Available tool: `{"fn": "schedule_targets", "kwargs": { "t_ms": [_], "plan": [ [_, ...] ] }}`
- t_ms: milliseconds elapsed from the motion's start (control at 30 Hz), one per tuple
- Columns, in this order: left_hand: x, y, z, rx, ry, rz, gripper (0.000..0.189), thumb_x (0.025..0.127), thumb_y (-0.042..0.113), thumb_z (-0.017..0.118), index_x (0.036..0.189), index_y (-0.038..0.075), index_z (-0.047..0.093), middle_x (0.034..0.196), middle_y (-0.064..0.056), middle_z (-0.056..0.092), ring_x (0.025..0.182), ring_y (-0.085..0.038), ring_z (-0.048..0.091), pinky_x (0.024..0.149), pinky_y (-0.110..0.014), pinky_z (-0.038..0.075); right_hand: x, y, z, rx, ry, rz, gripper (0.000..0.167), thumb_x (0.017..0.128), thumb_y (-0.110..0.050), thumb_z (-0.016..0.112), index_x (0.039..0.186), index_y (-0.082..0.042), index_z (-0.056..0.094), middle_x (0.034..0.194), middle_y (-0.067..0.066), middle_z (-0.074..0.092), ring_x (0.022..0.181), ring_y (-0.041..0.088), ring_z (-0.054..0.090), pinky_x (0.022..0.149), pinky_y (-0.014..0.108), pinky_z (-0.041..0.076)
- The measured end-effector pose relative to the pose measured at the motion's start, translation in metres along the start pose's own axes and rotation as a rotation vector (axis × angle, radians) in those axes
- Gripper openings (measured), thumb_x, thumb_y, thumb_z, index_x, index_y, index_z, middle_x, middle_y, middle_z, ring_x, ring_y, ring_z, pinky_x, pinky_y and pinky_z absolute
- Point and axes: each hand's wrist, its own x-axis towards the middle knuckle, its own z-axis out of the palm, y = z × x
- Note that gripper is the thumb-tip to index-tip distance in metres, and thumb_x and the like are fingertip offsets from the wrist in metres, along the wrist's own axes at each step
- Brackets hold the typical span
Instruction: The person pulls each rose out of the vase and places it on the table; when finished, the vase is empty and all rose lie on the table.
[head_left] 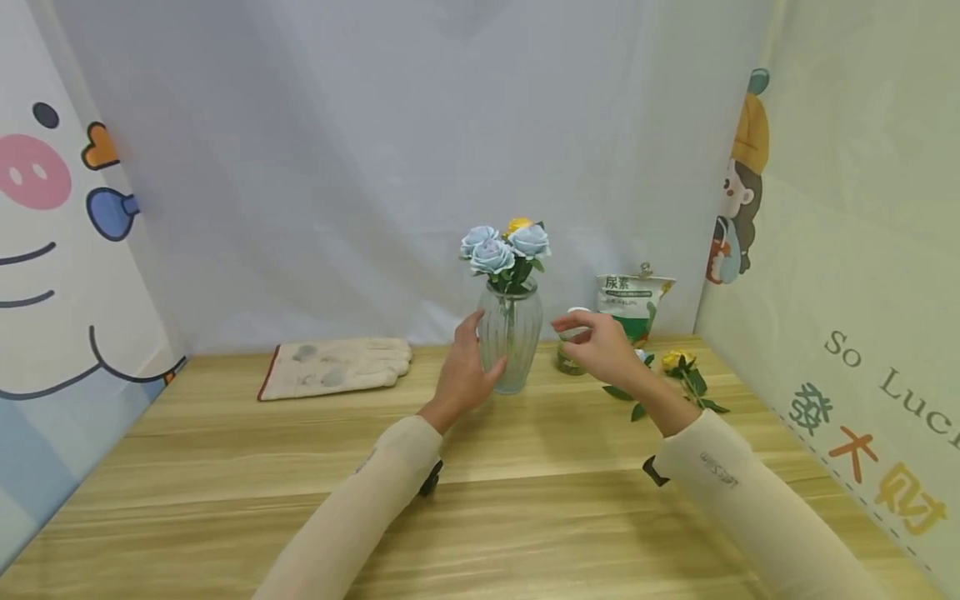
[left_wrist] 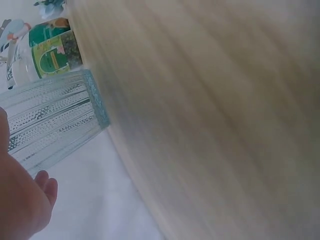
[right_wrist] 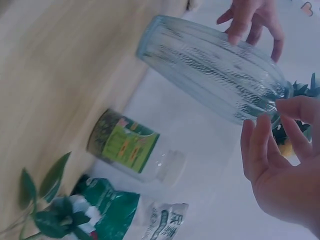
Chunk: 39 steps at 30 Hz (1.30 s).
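The left hand [head_left: 463, 375], curved around the glass vase [head_left: 519, 337], grips it below the flowers [head_left: 492, 257], while the right hand [head_left: 606, 348], loosely spread, hangs just beside it.

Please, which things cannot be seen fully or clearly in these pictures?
- Jar: head view, partly hidden behind the right hand.
- Mouth of the vase: left wrist view, cut off by the left edge.
- Small print on the bag: head view, too small.
- Table: left wrist view, grain blurred.
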Motion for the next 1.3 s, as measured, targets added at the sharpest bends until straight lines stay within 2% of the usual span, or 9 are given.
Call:
{"fn": "schedule_targets", "kwargs": {
  "t_ms": [333,467,567,667,1000,1067,1133,1233,1300],
  "plan": [
    [-0.001,-0.003,0.002,0.026,0.017,0.027,0.079,0.091,0.018,0.072,0.149,-0.001,0.024,0.145,-0.024,0.037,0.11,-0.035,0.058,0.089,-0.044,0.052,0.024,-0.029,0.011,0.04,0.015,-0.002,0.031,0.092,-0.003,0.06,0.123,-0.001,0.066,0.125,0.017,0.064,0.103,0.033,0.065,0.065,0.034,0.053],
    [-0.001,-0.006,0.003,0.033,0.016,0.03,0.08,0.091,0.018,0.072,0.15,0.0,0.022,0.145,-0.023,0.037,0.109,-0.034,0.058,0.088,-0.044,0.052,0.03,-0.031,0.017,0.059,0.146,-0.017,0.029,0.091,-0.003,0.058,0.117,-0.002,0.069,0.126,0.014,0.063,0.109,0.033,0.06,0.059,0.032,0.047],
    [0.0,-0.006,0.004,0.043,0.011,0.035,0.08,0.091,0.018,0.072,0.151,-0.001,0.022,0.145,-0.023,0.037,0.109,-0.033,0.058,0.087,-0.043,0.052,0.033,-0.031,0.021,0.078,0.267,-0.054,0.025,0.089,-0.001,0.059,0.11,-0.001,0.071,0.121,0.014,0.064,0.108,0.035,0.06,0.061,0.033,0.046],
    [0.0,-0.006,0.004,0.049,0.002,0.034,0.08,0.091,0.018,0.072,0.15,-0.001,0.022,0.145,-0.023,0.037,0.109,-0.033,0.058,0.088,-0.042,0.052,0.035,-0.031,0.024,0.089,0.326,-0.084,0.024,0.087,0.002,0.059,0.107,0.001,0.072,0.116,0.014,0.066,0.107,0.036,0.061,0.068,0.035,0.048],
    [-0.001,-0.006,0.006,0.065,0.016,0.054,0.08,0.091,0.017,0.071,0.15,-0.002,0.021,0.144,-0.025,0.037,0.108,-0.034,0.057,0.09,-0.044,0.052,0.046,-0.032,0.023,0.06,0.313,-0.105,0.027,0.088,0.0,0.059,0.111,0.001,0.072,0.123,0.015,0.065,0.113,0.036,0.059,0.076,0.041,0.052],
    [-0.001,-0.007,0.007,0.07,0.022,0.068,0.08,0.091,0.017,0.072,0.15,-0.003,0.021,0.143,-0.025,0.037,0.107,-0.035,0.057,0.091,-0.044,0.051,0.049,-0.032,0.023,0.025,0.301,-0.103,0.028,0.087,-0.001,0.059,0.112,0.0,0.072,0.122,0.015,0.065,0.109,0.033,0.06,0.072,0.038,0.052],
    [-0.002,-0.008,0.007,0.072,0.03,0.078,0.08,0.091,0.017,0.072,0.149,-0.004,0.021,0.143,-0.026,0.037,0.107,-0.035,0.057,0.091,-0.045,0.051,0.052,-0.033,0.024,0.0,0.282,-0.096,0.029,0.087,-0.003,0.06,0.113,-0.002,0.073,0.121,0.015,0.067,0.086,0.028,0.063,0.061,0.033,0.049],
    [-0.002,-0.008,0.008,0.079,0.036,0.08,0.08,0.091,0.018,0.072,0.149,-0.003,0.021,0.142,-0.025,0.038,0.106,-0.035,0.057,0.089,-0.044,0.052,0.056,-0.034,0.024,-0.025,0.254,-0.081,0.032,0.087,-0.004,0.059,0.116,-0.004,0.073,0.122,0.015,0.067,0.059,0.018,0.049,0.046,0.026,0.037],
    [-0.002,-0.008,0.008,0.073,0.034,0.07,0.08,0.091,0.018,0.071,0.149,-0.002,0.021,0.142,-0.025,0.038,0.106,-0.034,0.058,0.087,-0.044,0.052,0.059,-0.034,0.025,-0.034,0.246,-0.074,0.033,0.087,-0.005,0.059,0.117,-0.005,0.072,0.123,0.015,0.067,0.054,0.016,0.039,0.044,0.026,0.031]
  ]
}}
